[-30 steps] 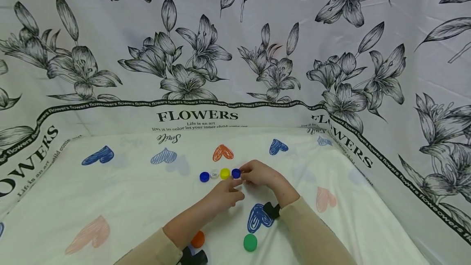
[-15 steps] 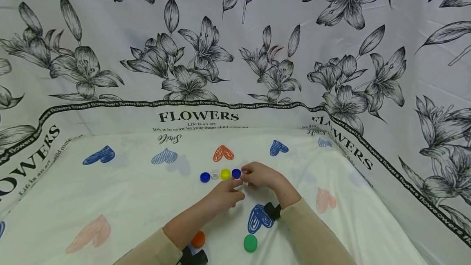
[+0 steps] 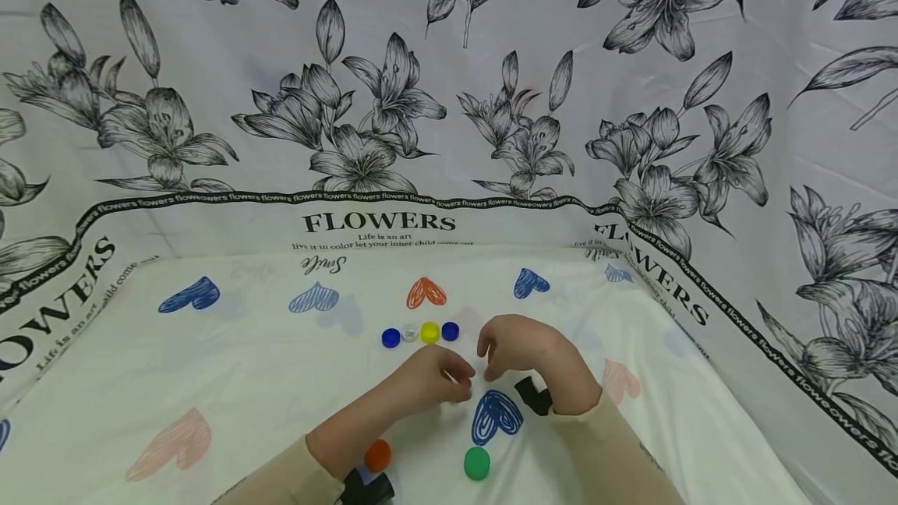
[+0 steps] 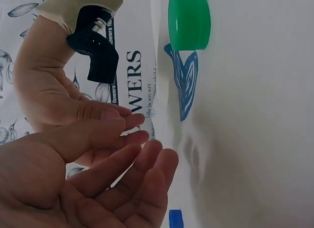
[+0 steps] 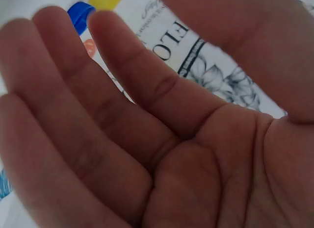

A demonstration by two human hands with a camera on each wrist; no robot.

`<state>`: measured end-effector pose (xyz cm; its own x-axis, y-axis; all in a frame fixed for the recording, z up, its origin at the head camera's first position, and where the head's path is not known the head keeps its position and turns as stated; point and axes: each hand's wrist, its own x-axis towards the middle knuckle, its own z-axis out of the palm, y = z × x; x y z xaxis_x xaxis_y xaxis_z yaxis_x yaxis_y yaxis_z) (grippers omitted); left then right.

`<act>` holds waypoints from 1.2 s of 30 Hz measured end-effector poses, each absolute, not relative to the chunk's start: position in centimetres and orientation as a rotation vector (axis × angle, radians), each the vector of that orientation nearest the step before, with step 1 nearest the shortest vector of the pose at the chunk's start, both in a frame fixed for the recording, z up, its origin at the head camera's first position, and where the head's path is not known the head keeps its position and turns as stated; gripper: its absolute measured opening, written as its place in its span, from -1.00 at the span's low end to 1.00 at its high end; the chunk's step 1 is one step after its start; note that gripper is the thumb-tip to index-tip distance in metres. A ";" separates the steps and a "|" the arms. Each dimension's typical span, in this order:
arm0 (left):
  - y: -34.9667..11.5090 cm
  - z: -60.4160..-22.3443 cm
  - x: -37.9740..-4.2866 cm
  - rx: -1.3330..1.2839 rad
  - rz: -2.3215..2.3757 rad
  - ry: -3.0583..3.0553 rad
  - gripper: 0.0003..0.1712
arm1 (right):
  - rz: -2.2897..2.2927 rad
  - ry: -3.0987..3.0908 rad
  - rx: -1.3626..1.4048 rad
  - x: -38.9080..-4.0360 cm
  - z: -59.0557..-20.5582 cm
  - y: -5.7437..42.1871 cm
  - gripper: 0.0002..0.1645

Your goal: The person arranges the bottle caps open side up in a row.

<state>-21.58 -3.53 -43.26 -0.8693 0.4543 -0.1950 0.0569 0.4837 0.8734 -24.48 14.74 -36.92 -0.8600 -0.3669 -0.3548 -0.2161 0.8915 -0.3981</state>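
Four small bottle caps would be several in a row on the white cloth: a left blue cap (image 3: 390, 337), a clear cap (image 3: 410, 333), a yellow cap (image 3: 429, 332) and a right blue cap (image 3: 450, 330). Just below the row's right end, my left hand (image 3: 429, 377) hovers with relaxed, bent fingers and nothing in them. My right hand (image 3: 533, 349) hangs right of the row, its fingers pointing down and its palm bare in the right wrist view. Nearer me lie a green cap (image 3: 477, 463) and an orange cap (image 3: 377, 455), the latter beside my left forearm.
A white cloth (image 3: 281, 396) printed with hearts covers the surface. Behind it hangs a flower-patterned curtain (image 3: 393, 139) with a black lettered band. Black camera mounts (image 3: 535, 396) sit at both wrists.
My right hand has drawn away from the right blue cap, moving right and toward me. The left hand has pulled back slightly, its fingers bending downward. The caps stay in place.
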 end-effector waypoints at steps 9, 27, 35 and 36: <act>-3.4 -44.0 -21.3 0.492 1.315 2.222 -0.86 | -0.539 2.550 -0.485 -22.6 -37.9 15.2 -0.76; -3.5 -46.9 -21.4 0.801 0.898 2.227 -0.73 | -0.831 2.383 -0.777 -17.9 -43.5 17.9 -0.53; -2.7 -53.4 -23.3 0.951 0.864 2.246 -0.67 | -0.699 2.502 -0.837 -17.1 -43.8 17.3 -0.63; -2.7 -53.4 -23.3 0.950 0.873 2.249 -0.67 | -0.691 2.505 -0.844 -17.1 -43.7 17.3 -0.63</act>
